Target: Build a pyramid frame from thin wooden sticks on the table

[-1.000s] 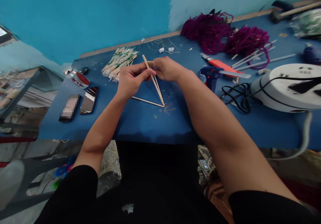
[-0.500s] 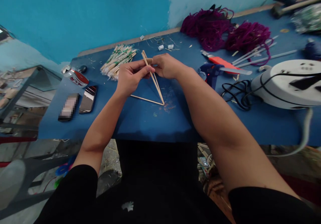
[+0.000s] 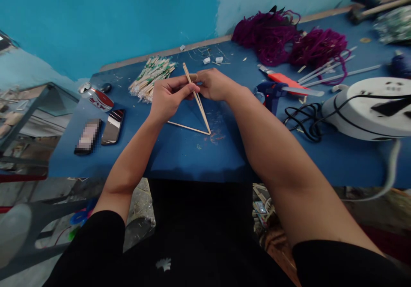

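The left grip (image 3: pixel 166 96) is narrow, with thumb and forefinger closed around the slim wooden sticks (image 3: pixel 203 115) a little below their far ends. The tips poke out beyond that pinch, away from the body, while the rest of their length slants down from it, toward the body and to the right, and meets another stick (image 3: pixel 189 127) at a pointed corner. That stick runs from the corner back leftward over the tabletop (image 3: pixel 199 160), its other end passing out of sight by the left wrist. The right grip (image 3: pixel 212 85) is just right of the pinch, fingers bent in close to the sticks; its fingertips are partly hidden, so whether it holds one cannot be told. Beyond and left of the left grip lies a bundle of wrapped chopsticks (image 3: pixel 152 77); farther left are a drink can (image 3: pixel 99 98) and two phones (image 3: pixel 113 127). Right of the right grip sit a blue glue gun (image 3: pixel 272 96) and an orange cutter (image 3: pixel 287 82), with purple yarn (image 3: pixel 266 38) beyond them and a white round appliance (image 3: pixel 369 109) farther right.
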Available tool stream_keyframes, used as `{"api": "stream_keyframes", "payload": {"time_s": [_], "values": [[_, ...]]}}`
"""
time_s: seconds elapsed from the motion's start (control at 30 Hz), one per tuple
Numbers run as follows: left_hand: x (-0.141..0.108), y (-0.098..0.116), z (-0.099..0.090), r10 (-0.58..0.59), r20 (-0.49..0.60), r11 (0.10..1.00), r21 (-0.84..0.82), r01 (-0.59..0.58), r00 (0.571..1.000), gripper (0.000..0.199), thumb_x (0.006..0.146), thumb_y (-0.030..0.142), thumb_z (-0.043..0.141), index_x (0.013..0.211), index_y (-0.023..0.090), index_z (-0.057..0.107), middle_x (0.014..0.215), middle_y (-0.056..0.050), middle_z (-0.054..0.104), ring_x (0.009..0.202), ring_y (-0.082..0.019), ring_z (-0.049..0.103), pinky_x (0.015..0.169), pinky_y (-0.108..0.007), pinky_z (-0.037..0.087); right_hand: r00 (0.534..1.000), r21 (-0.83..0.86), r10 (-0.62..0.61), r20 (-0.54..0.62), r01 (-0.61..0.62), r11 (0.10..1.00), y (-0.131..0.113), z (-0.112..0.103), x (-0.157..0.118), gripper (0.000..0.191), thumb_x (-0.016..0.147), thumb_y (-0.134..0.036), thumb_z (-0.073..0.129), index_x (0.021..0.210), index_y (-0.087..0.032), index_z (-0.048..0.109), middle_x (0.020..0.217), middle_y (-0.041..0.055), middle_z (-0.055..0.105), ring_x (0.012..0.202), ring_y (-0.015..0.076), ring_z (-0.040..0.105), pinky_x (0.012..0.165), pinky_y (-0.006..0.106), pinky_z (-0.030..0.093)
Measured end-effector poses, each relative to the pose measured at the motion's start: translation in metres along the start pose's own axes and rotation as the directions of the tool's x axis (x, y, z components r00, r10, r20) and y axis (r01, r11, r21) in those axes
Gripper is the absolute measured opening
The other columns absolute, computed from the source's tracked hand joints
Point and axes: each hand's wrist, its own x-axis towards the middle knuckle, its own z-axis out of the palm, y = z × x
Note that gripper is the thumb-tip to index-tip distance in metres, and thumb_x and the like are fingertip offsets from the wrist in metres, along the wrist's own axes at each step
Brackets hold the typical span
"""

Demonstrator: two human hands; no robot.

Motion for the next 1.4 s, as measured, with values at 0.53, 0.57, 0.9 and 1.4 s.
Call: {"api": "stream_keyframes", "payload": {"time_s": [0.53,0.57,0.9,1.4], "values": [[0.003,-0.006,-0.003,0.079,0.040,0.996,0.035,-0.081,0.996,0.039,0.089,0.061,0.102,0.101,0.025,0.094,0.089,-0.002,0.086,0.074,-0.014,0.077,0.074,-0.028,0.072,0.996,0.080,0.084,0.011,-0.085,0.993,-0.001,-0.001,-0.005,0.021,0.103,-0.048,0.067,0.109,-0.030,0.078,0.118,0.0117,0.080,0.114,0.0369,0.069,0.103,0.053,0.052],[0.003,-0.007,-0.003,0.088,0.045,0.995,0.039,-0.090,0.995,0.041,0.090,0.063,0.101,0.103,0.025,0.094,0.089,-0.002,0.086,0.074,-0.014,0.078,0.074,-0.028,0.072,0.997,0.061,0.076,0.032,-0.078,0.995,-0.002,-0.002,-0.005,0.019,0.104,-0.044,0.066,0.108,-0.030,0.077,0.120,0.0119,0.080,0.114,0.0365,0.070,0.104,0.052,0.053],[0.002,-0.008,-0.004,0.111,0.065,0.992,0.050,-0.114,0.992,0.037,0.096,0.059,0.096,0.101,0.023,0.092,0.093,-0.004,0.087,0.073,-0.013,0.078,0.070,-0.026,0.069,0.992,-0.130,0.042,0.115,-0.027,0.991,-0.004,-0.007,-0.004,0.020,0.109,-0.033,0.060,0.101,-0.026,0.077,0.108,0.0140,0.078,0.105,0.0346,0.071,0.099,0.049,0.053],[0.001,-0.010,-0.007,0.065,0.015,0.985,0.162,-0.067,0.998,0.038,0.095,0.059,0.096,0.100,0.021,0.095,0.110,-0.010,0.088,0.071,-0.013,0.072,0.066,-0.028,0.069,0.995,-0.159,0.045,0.091,-0.030,0.987,-0.002,-0.004,-0.004,0.023,0.108,-0.029,0.058,0.107,-0.024,0.080,0.117,0.0141,0.080,0.113,0.0343,0.073,0.102,0.048,0.054]]}}
